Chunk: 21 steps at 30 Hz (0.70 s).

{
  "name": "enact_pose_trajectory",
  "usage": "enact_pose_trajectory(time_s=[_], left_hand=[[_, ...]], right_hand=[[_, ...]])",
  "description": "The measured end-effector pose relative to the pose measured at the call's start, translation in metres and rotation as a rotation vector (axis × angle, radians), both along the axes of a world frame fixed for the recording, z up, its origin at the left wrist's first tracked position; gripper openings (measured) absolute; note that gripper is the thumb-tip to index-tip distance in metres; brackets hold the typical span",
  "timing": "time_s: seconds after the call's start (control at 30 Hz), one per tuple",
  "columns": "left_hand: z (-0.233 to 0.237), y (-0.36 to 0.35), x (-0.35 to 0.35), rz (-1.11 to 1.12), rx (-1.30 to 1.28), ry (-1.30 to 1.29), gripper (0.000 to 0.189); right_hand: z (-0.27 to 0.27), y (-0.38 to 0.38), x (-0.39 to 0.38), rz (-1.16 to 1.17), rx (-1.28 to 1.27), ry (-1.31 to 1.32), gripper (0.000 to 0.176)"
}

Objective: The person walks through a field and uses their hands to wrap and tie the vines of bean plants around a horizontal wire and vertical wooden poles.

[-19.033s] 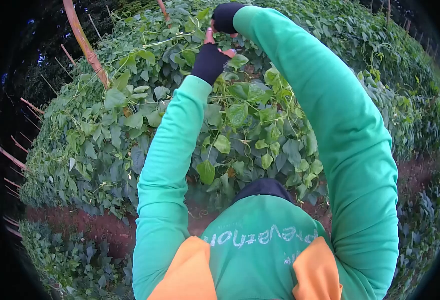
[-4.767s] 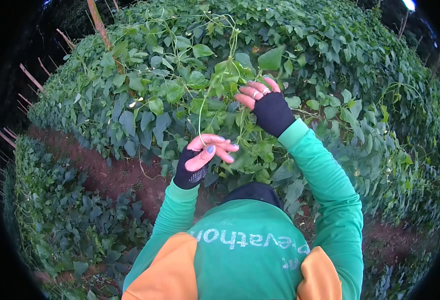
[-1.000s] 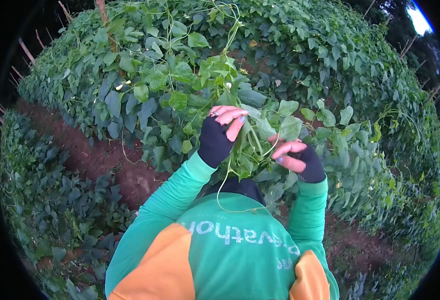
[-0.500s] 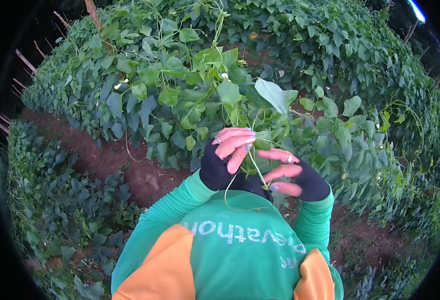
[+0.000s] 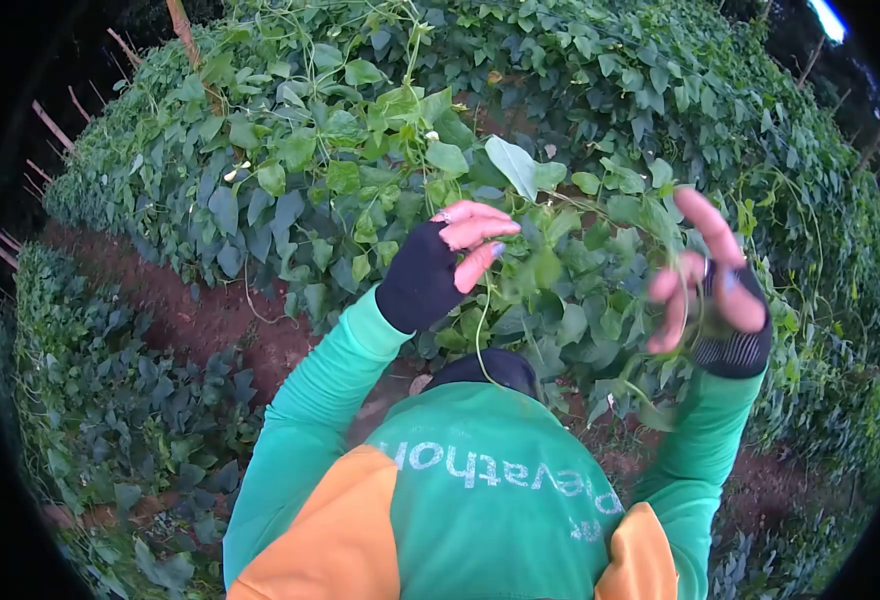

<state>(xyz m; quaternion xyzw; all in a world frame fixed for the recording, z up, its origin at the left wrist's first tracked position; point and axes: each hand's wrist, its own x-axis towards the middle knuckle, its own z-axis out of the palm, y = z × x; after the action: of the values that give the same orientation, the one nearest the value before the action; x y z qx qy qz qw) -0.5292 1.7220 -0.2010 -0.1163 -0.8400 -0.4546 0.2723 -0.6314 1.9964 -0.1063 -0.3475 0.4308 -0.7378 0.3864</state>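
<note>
My left hand (image 5: 450, 262), in a black fingerless glove with a ring on one finger, is closed in a pinch at the edge of the bean-like climbing plants. A thin vine stem (image 5: 481, 325) hangs below its fingertips and curls down to my shirt. Blurred green leaves (image 5: 542, 268) are just right of those fingertips. My right hand (image 5: 705, 275), also gloved, is out to the right with its fingers spread and smeared by motion. Beside and below it a blurred loose vine piece with a leaf (image 5: 657, 416) trails down near my sleeve.
Dense leafy vines (image 5: 600, 80) fill the far side and the right. A brown wooden stake (image 5: 184, 35) stands at the upper left, with more stakes along the left edge. A bare soil path (image 5: 190, 310) runs between the rows, with low plants (image 5: 130, 420) at the left.
My right hand has swung right and away from the left, its fingers spreading, with a vine piece moving beside it. My left hand has risen slightly and stays near the foliage.
</note>
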Motion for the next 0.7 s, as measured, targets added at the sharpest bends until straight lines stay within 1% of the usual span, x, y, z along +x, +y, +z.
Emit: enact_pose_trajectory(time_s=[0.03,0.07,0.1,0.13,0.17,0.2,0.23,0.27,0.3,0.33,0.37,0.4,0.43,0.47,0.5,0.53,0.57,0.6,0.67,0.7], left_hand=[[0.011,0.001,0.0,-0.045,-0.152,0.015,0.028],[0.021,0.007,0.0,-0.043,-0.155,0.022,0.028],[0.029,0.017,-0.001,-0.136,-0.211,0.07,0.033],[0.038,0.028,-0.001,-0.227,-0.269,0.118,0.038],[0.048,0.043,0.004,-0.405,-0.181,-0.016,0.045],[0.063,0.052,0.01,-0.568,-0.106,-0.139,0.052],[0.074,0.054,0.012,-0.555,-0.118,-0.126,0.052],[0.084,0.054,0.014,-0.716,0.06,-0.179,0.056],[0.093,0.053,0.015,-0.876,0.239,-0.234,0.06],[0.102,0.05,0.017,-0.911,0.309,-0.193,0.064],[0.113,0.043,0.019,-0.846,0.341,-0.17,0.063],[0.122,0.035,0.019,-0.781,0.371,-0.146,0.063],[0.129,0.027,0.013,-0.742,0.395,-0.049,0.063],[0.143,0.015,0.008,-0.668,0.323,0.02,0.062],[0.149,-0.004,0.001,-0.611,0.338,0.012,0.061],[0.165,-0.015,0.001,-0.487,0.284,0.017,0.058],[0.178,-0.031,-0.006,-0.376,0.171,0.055,0.054],[0.192,-0.047,-0.014,-0.265,0.059,0.093,0.05],[0.211,-0.075,-0.029,-0.127,-0.091,0.202,0.044],[0.22,-0.091,-0.037,-0.066,-0.164,0.223,0.041]], right_hand=[[0.007,-0.005,-0.005,0.002,-0.001,-0.016,0.07],[0.013,-0.01,-0.006,0.005,-0.003,-0.03,0.07],[0.023,-0.019,0.002,-0.066,0.016,-0.114,0.065],[0.031,-0.027,0.002,-0.075,0.044,-0.066,0.056],[0.038,-0.042,0.009,-0.073,0.038,-0.097,0.054],[0.046,-0.053,0.008,-0.07,0.04,-0.034,0.051],[0.054,-0.064,0.006,-0.069,0.042,0.029,0.049],[0.058,-0.072,0.005,-0.08,0.02,0.029,0.044],[0.064,-0.078,-0.005,-0.024,0.062,0.109,0.043],[0.071,-0.084,-0.019,0.029,0.105,0.189,0.042],[0.07,-0.092,-0.036,0.045,0.138,0.271,0.045],[0.068,-0.1,-0.046,-0.027,0.139,0.54,0.042],[0.07,-0.107,-0.052,-0.085,0.181,0.701,0.039],[0.072,-0.113,-0.058,-0.145,0.224,0.86,0.036],[0.072,-0.122,-0.07,-0.239,0.256,0.947,0.033],[0.07,-0.132,-0.085,-0.336,0.288,1.03,0.032],[0.068,-0.147,-0.103,-0.459,0.212,1.303,0.028],[0.082,-0.155,-0.099,-0.598,0.393,1.559,0.025],[0.096,-0.178,-0.101,-0.794,0.323,1.694,0.025],[0.103,-0.192,-0.108,-0.801,0.317,1.696,0.025]])
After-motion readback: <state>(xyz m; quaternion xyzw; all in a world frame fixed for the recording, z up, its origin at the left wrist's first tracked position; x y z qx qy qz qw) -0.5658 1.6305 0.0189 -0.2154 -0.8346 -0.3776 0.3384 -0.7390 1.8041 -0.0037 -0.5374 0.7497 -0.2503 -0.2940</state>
